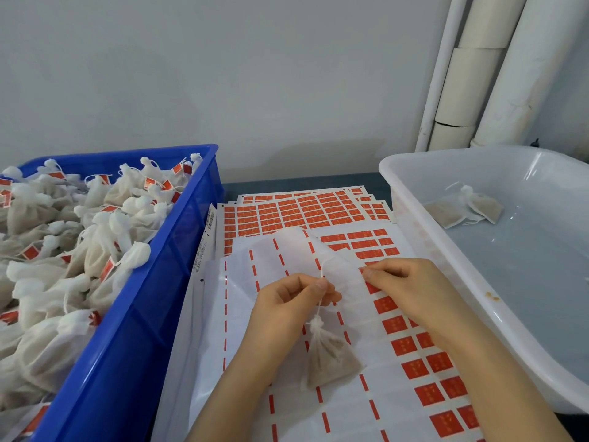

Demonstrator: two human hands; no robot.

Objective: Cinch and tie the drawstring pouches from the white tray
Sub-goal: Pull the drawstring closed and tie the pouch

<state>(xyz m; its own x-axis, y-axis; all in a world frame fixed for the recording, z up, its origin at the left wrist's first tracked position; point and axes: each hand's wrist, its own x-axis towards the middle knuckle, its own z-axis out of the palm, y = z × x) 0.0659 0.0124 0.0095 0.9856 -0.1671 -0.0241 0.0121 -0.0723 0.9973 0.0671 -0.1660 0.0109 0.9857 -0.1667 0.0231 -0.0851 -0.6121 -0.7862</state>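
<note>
Head view. Pinches the drawstring [322,273] between thumb and forefinger of the left hand [287,303]. Dangles the pouch [330,357] straight below that pinch, neck already bunched shut, long axis running from the fingers down toward the near edge, over the label sheets [318,212]. Closes thumb and fingertip of the right hand [411,288] on a red label [366,272], just right of the string; cannot tell whether peeled up yet. Probably calls for a short leftward carry to the string. Leaves open room on the sheets between the blue crate [153,298] at left and the white tray [387,173] at right, with untied pouches [468,205] lying in the tray's far corner.
</note>
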